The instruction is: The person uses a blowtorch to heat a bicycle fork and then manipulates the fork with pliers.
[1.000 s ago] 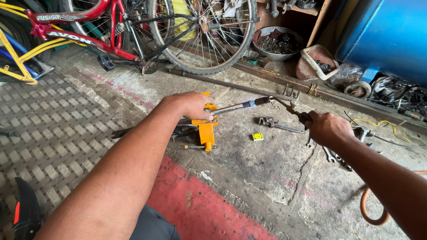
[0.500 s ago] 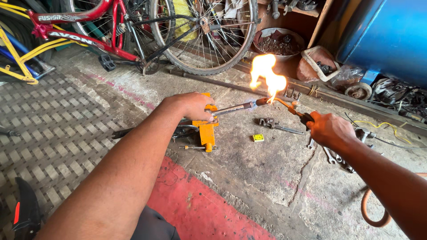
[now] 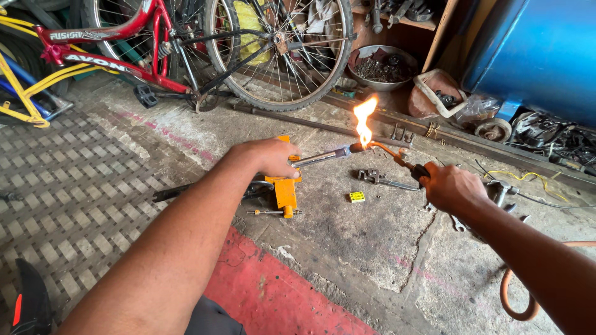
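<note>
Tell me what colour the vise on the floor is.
Orange-yellow; the vise shows best in the head view.

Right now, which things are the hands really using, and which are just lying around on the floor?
In use:
left hand holding a metal rod
right hand holding a torch
flame at the rod's tip

Lying about:
pipe wrench
small yellow box
orange vise
red bicycle
bowl of metal parts

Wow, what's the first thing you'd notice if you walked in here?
The bright orange flame jumps out first, burning in the middle where the torch in the right hand meets the metal rod held by the left hand. Behind it, a red bicycle leans at the top left, and a big blue drum fills the top right corner.
</note>
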